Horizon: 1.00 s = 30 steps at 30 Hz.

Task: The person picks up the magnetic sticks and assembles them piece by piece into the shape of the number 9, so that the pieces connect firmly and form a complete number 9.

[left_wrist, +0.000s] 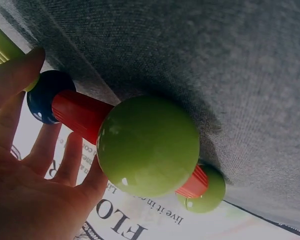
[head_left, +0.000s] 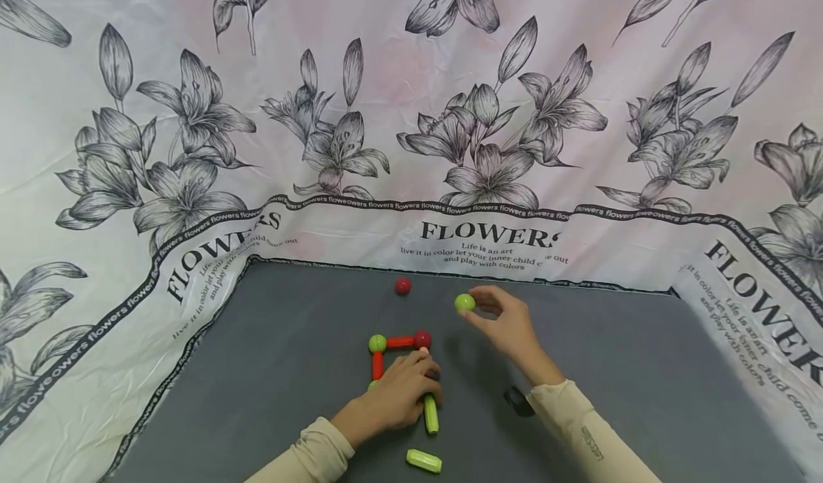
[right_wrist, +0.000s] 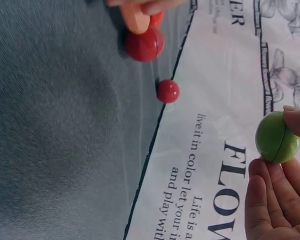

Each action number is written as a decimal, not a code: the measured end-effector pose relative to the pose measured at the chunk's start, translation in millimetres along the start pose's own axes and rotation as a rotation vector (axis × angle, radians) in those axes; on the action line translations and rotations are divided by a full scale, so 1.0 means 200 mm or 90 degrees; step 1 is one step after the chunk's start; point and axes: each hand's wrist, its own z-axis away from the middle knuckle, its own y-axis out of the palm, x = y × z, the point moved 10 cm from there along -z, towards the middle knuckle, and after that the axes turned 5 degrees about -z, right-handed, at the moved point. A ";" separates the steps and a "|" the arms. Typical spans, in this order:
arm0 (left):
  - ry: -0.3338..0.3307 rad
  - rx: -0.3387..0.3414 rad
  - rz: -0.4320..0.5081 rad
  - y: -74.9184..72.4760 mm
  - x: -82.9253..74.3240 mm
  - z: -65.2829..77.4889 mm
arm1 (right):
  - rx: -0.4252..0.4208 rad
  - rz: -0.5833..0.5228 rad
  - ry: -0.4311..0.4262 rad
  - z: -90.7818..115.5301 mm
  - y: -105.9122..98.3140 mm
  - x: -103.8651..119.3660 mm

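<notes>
Under left hand (head_left: 395,396), frame (head_left: 398,341) partly hidden.

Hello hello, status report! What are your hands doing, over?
Right hand pinches shiny green ball above grey mat. Left hand rests on red-and-green stick-and-ball frame. Nothing between them.

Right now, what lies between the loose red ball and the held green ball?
Only bare grey mat, in the head view, separates the loose red ball and the green ball.
</notes>
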 end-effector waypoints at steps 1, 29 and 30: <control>0.002 -0.001 0.002 0.00 0.00 0.00 | 0.000 -0.001 0.002 0.02 0.00 0.00; 0.003 -0.010 -0.001 -0.01 0.01 0.00 | 0.039 -0.049 0.006 0.52 0.09 0.06; 0.002 -0.008 -0.002 -0.01 0.01 0.00 | 0.042 -0.055 0.021 0.54 0.11 0.05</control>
